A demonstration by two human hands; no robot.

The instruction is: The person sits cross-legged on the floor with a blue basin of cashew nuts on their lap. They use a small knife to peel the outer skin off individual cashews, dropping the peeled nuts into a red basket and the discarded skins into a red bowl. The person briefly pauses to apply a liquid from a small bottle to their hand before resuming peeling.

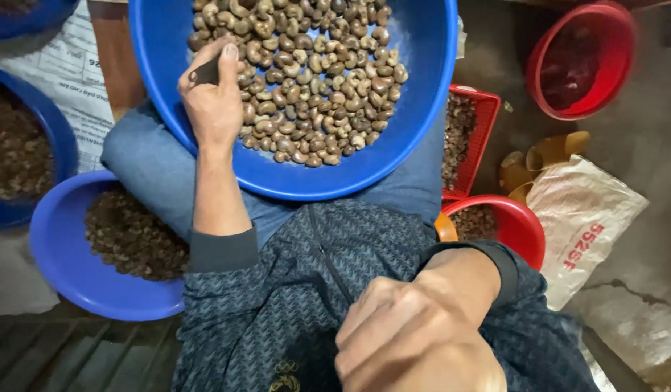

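Resting on the lap, the big blue basin (422, 87) holds a heap of brown cashews (314, 80), still with skins on as far as can be told; most of the lot looks untouched. Smaller blue bowl (52, 254) at the left knee carries dark husk scraps, a fair layer. Red basket (488, 123) and red bowl (524, 225) to the right hold more bits. Left hand (213, 101) sits at the basin rim, clenched around a small dark tool (205, 71). Right hand (415, 341), close to the camera, is curled into a fist; cannot tell whether it holds a nut.
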